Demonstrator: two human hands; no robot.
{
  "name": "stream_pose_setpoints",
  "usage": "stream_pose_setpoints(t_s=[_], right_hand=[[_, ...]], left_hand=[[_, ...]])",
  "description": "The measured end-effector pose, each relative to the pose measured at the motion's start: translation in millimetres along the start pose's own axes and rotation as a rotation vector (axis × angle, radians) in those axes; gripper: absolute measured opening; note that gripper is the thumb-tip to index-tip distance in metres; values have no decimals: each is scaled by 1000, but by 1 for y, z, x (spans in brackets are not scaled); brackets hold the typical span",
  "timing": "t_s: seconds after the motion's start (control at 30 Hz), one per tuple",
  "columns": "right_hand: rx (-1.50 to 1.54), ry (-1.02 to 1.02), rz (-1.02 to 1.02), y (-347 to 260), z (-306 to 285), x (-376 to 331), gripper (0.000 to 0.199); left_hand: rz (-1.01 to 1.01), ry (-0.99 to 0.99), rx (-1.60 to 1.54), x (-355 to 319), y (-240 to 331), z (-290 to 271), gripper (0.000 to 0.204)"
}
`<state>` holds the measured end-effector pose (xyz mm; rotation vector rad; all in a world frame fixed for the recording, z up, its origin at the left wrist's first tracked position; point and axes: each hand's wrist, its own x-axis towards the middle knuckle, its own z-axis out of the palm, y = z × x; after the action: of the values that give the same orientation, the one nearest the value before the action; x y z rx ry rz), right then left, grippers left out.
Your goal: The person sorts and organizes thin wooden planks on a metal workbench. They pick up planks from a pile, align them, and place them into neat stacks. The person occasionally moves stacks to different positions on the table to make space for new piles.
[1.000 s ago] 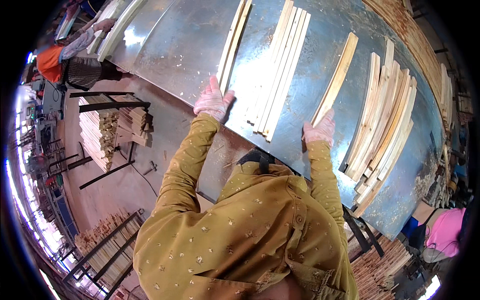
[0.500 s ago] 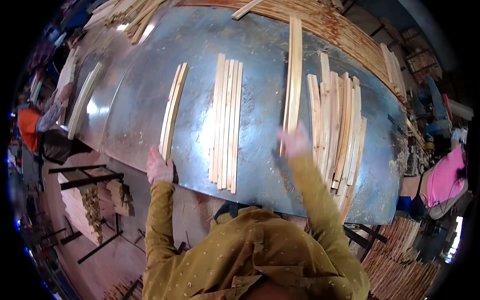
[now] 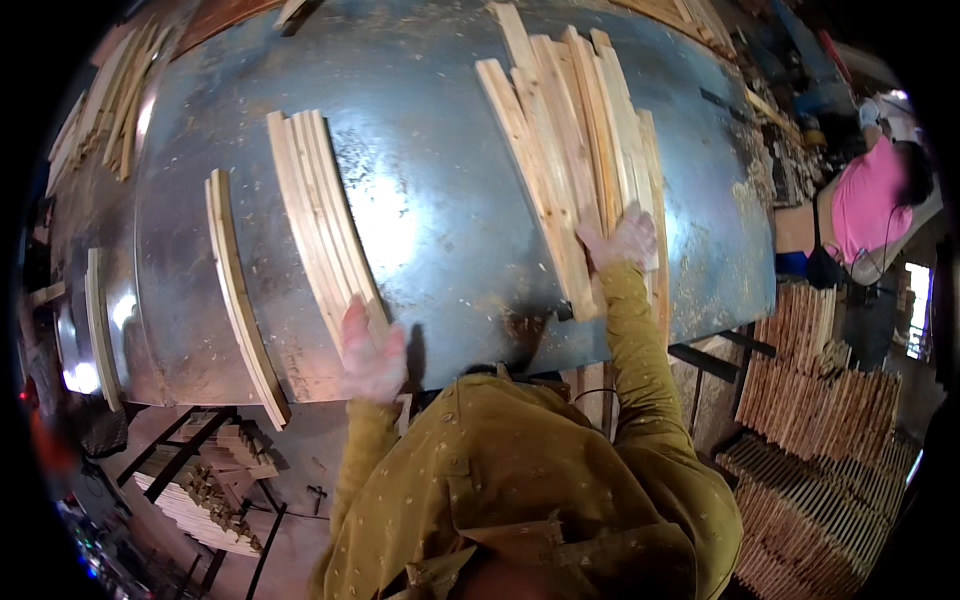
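Observation:
My left hand point(image 3: 372, 358), in a pale glove, rests at the near end of a bundle of several long wooden strips point(image 3: 322, 215) lying side by side. Its fingers are apart, and some strip ends are hidden behind it. My right hand point(image 3: 622, 240) lies with spread fingers on a looser, fanned pile of wooden strips point(image 3: 560, 150) to the right. Neither hand is closed round a strip. Left of the bundle lies a narrow pair of strips point(image 3: 238, 290), its near end jutting over the table edge.
The metal table point(image 3: 440, 150) carries sawdust and chips. Another strip point(image 3: 98, 325) and a stack of strips point(image 3: 125, 95) lie at left. Stacked wood point(image 3: 820, 370) stands below right, more wood on a black rack point(image 3: 200, 490) below left. A person in pink point(image 3: 875, 205) is at far right.
The view has swung to the right. My left hand has gone from the narrow pair to the bundle; my right hand has left the separate upright strip and come onto the right pile.

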<state>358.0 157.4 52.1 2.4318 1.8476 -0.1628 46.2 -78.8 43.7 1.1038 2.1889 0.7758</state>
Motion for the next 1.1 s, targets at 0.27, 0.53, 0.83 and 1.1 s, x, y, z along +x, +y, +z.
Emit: stream_pose_setpoints(t_s=[0.27,0.53,0.83,1.1], right_hand=[[117,-176,-150,98,22,26,108],[430,-223,-10,150,11,80,77],[226,-226,-859,63,59,-20,78],[-78,-438,-749,23,58,-32,82]], left_hand=[[129,-439,374,60,166,158,104],[-293,-496,318,74,245,229,115],[-424,-489,-1784,75,126,175,56],[-306,-301,-1466,38,82,130,61]])
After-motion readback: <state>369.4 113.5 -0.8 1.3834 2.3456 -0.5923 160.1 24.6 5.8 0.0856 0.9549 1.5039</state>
